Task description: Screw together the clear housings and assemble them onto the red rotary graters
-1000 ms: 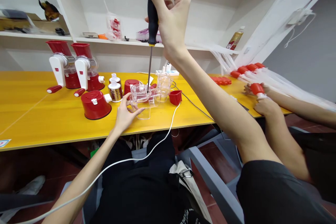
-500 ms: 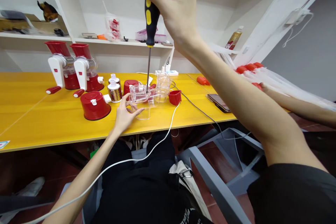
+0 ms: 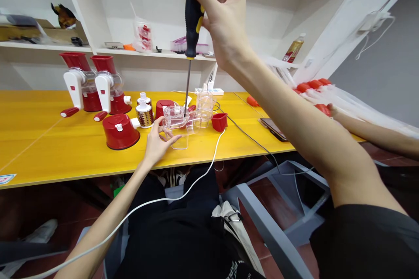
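My right hand (image 3: pixel 221 4) is closed on the top of a black and yellow screwdriver (image 3: pixel 192 26), held upright. Its tip reaches down into a clear plastic housing (image 3: pixel 176 123) on the yellow table. My left hand (image 3: pixel 159 139) grips the left side of that housing between thumb and fingers. Another clear plastic part (image 3: pixel 205 102) stands just behind it. A red hopper-shaped piece (image 3: pixel 219 122) lies to the right. Left of my left hand sits a red round base (image 3: pixel 121 131) with a white knob, near a metal grater drum (image 3: pixel 144 114).
Two assembled red and white rotary graters (image 3: pixel 105 85) stand at the back left of the table (image 3: pixel 39 139). A phone (image 3: pixel 273 128) lies at the right edge. A white cable (image 3: pixel 170 199) crosses my lap. At far right, another person's hand (image 3: pixel 333 111) is beside a red piece.
The screwdriver handle has turned, so its yellow patches now face right. My left hand still holds the clear housing; the view has shifted slightly.
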Tool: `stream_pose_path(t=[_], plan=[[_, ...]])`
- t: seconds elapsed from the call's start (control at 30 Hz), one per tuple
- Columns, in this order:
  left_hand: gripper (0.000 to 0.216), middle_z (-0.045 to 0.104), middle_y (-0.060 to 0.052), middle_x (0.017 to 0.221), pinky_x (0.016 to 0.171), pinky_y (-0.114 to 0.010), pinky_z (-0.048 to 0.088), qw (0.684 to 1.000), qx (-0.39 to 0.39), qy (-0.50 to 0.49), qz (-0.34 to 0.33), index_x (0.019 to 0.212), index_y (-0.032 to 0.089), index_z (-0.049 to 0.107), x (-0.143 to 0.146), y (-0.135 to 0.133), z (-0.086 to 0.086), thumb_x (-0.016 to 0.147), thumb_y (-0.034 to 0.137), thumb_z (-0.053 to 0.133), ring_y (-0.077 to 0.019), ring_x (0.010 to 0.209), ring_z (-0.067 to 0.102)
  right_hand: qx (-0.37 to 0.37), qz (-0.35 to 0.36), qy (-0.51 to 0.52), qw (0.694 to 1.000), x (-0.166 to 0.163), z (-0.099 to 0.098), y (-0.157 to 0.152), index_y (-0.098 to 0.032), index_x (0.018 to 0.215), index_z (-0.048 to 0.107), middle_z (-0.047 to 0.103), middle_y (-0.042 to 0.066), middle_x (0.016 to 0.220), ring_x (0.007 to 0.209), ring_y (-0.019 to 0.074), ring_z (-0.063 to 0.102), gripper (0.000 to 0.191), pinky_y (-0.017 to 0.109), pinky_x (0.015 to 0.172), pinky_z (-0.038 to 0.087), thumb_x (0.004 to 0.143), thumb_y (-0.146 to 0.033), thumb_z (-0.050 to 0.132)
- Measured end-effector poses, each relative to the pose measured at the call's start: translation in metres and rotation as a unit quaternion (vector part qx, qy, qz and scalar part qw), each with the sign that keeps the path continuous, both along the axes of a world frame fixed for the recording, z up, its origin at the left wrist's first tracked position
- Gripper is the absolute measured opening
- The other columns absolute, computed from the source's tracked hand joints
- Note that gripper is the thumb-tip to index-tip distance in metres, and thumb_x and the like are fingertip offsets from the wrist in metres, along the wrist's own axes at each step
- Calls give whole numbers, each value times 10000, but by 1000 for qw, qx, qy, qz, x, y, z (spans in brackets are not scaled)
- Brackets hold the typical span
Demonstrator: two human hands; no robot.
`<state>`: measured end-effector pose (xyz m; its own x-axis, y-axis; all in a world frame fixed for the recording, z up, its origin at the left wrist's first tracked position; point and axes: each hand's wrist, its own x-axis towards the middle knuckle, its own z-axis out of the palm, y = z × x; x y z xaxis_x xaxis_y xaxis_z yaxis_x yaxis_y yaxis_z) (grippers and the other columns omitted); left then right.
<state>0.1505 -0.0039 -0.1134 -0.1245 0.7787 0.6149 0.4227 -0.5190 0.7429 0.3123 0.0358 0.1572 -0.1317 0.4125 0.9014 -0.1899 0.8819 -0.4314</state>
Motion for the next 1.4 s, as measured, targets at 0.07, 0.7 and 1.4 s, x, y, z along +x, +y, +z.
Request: stream_pose_path(t=[0.07,0.7,1.4], plan=[[809,677,25,747,622,-279,553,1000,-4,-1,0,1344,204,486,0,0,0,721,581,837,-191,717,702,-6,7,7,1000,-2,-1,1,-154,855,562,380,-70,658,572,61,336,164,181,542,369,1002,-82,548],[804,670,25,739,627,-285,559,1000,-1,1,1,1358,198,484,0,1,-1,733,562,835,-184,701,686,-5,1,24,1000,-14,-6,15,-210,936,505,462,-39,755,630,56,459,163,173,616,435,1052,-133,419],[793,669,29,733,603,-272,545,1000,1,0,2,1349,210,491,0,1,0,730,570,833,-186,708,692,31,-34,4,999,-15,-13,15,-265,954,496,563,-25,907,673,79,463,99,217,666,448,1033,-251,438]])
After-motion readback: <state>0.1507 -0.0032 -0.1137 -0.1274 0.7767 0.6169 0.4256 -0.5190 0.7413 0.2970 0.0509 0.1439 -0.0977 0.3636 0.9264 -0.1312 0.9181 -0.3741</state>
